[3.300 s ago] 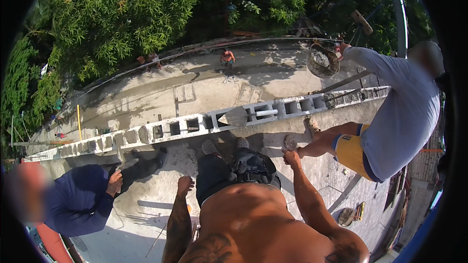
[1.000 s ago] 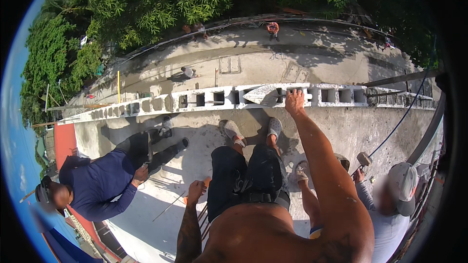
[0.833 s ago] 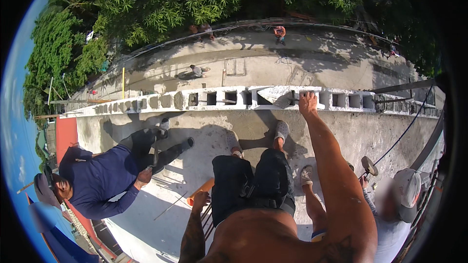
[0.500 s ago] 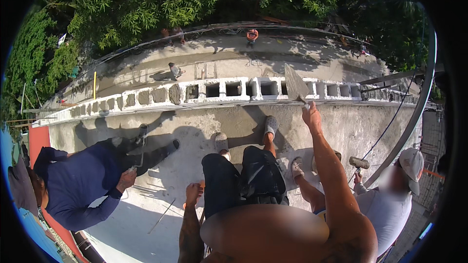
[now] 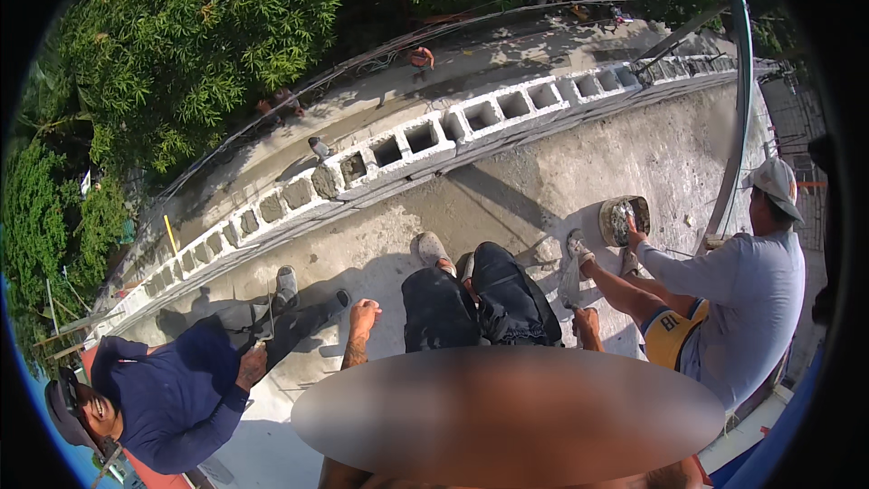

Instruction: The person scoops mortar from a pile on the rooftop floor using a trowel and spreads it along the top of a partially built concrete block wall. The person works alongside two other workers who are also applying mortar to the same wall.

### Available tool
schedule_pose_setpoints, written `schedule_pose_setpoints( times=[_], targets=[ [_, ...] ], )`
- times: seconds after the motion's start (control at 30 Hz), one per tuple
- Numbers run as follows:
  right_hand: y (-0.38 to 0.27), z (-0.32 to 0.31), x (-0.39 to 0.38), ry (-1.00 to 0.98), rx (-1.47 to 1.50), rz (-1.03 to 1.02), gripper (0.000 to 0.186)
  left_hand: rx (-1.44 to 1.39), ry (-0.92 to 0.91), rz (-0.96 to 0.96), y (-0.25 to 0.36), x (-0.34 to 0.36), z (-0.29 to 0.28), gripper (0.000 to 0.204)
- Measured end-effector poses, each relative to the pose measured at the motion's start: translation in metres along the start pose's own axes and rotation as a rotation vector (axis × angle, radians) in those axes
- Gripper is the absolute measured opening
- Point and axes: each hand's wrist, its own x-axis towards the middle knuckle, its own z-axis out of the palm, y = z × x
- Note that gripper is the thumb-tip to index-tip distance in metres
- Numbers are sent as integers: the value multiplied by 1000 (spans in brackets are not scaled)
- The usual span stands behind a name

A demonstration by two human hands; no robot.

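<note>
My right hand (image 5: 587,319) is low at my right side, closed round the handle of a pointed trowel (image 5: 569,286). The trowel's grey blade stands upward beside my dark-clad knee. At my left side, my left hand (image 5: 365,315) is raised with its fingers loosely curled, and nothing shows in it. Beyond my feet runs a wall of hollow concrete blocks (image 5: 433,165). Mortar (image 5: 297,193) fills several block cavities on the left, while those from the middle rightward stand hollow.
A co-worker in dark blue (image 5: 181,389) leans in at left, holding a thin metal tool. Another in a grey shirt (image 5: 747,294) sits at right, one hand at a mortar-smeared bucket (image 5: 608,228). A curved pole (image 5: 744,118) rises at right. Past the wall lies a street far below.
My right hand and trowel have come down from above the wall to my side. My view has turned, tilting the wall. The right-hand co-worker now reaches into the bucket.
</note>
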Motion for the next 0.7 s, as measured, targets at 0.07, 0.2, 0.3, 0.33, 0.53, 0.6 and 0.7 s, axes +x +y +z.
schedule_pose_setpoints(
  times=[0.07,0.2,0.3,0.33,0.53,0.6,0.7],
  targets=[
    [7,6,-6,-27,-220,7,49,-1,-41,-40,15,1,-6,16],
    [-14,12,-18,167,-33,-66,42,172,-195,-70,46,-11,10,19],
    [-29,5,-35,170,-118,-326,32,584,-179,31,63,-34,24,23],
    [-30,3,-40,134,-116,-327,30,654,-194,21,75,-38,24,23],
    [21,15,-47,-74,77,-64,35,892,-250,33,131,-45,36,19],
    [48,36,-44,-20,192,53,36,846,-271,47,150,-41,46,19],
    [83,69,-45,134,447,200,44,938,-241,133,179,-35,70,19]
  ],
)
